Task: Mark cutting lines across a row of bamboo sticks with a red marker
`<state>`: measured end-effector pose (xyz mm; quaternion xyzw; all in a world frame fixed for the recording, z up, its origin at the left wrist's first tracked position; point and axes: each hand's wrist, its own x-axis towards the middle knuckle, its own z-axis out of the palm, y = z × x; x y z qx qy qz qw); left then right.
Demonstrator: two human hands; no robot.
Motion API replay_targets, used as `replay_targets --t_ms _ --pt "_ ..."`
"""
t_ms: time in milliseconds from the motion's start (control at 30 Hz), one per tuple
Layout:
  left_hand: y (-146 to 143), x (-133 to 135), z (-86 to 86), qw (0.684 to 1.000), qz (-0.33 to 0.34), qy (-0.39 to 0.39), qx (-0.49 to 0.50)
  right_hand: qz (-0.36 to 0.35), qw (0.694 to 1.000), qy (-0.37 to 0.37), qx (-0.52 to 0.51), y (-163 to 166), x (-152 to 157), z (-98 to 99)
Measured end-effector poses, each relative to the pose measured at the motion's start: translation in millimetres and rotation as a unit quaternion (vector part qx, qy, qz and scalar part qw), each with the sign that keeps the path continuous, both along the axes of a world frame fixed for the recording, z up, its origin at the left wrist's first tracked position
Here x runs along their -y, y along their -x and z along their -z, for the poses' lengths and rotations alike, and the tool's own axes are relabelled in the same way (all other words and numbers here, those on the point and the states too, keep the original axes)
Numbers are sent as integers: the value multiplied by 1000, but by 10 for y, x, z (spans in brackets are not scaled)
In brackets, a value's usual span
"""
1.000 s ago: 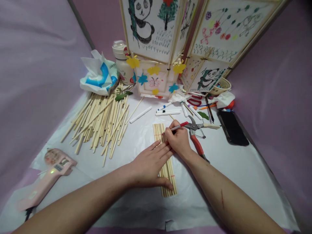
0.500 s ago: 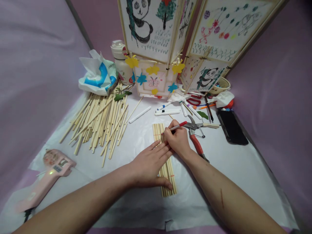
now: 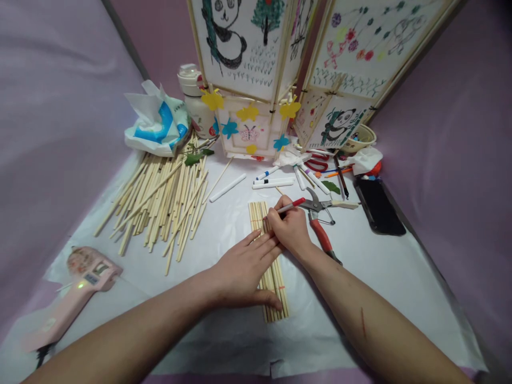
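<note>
Several wooden sticks (image 3: 276,277) lie side by side in a flat row in front of me, with red marks across them near both ends. My left hand (image 3: 248,266) rests flat over the row, fingers stretched and thumb apart, pressing on the sticks. Pinched in my right hand (image 3: 291,226) is a pen with a red end (image 3: 291,207). Its writing tip is at the sticks near their far red marks, partly hidden by the fingers. Just right of that hand lie red-handled pruning shears (image 3: 322,234).
Loose sticks (image 3: 160,202) are heaped at left, near a tissue pack (image 3: 158,122) and a bottle (image 3: 196,101). A pink glue gun (image 3: 76,293) with a lit light lies front left. Markers (image 3: 228,188) and a phone (image 3: 379,207) lie beyond; drawn-on paper panels (image 3: 248,125) stand behind.
The whole view has shifted slightly, so things appear a little further left. Both hands keep nearly the same place on the sticks, and the pen stays in my right hand.
</note>
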<state>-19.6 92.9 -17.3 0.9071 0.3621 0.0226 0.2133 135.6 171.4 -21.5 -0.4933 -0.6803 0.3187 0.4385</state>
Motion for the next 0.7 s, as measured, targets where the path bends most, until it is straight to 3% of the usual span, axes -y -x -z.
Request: replay_targets --t_ms 700 --pt "-17 4 3 1000 -5 18 16 39 998 -49 -3 -6 1 18"
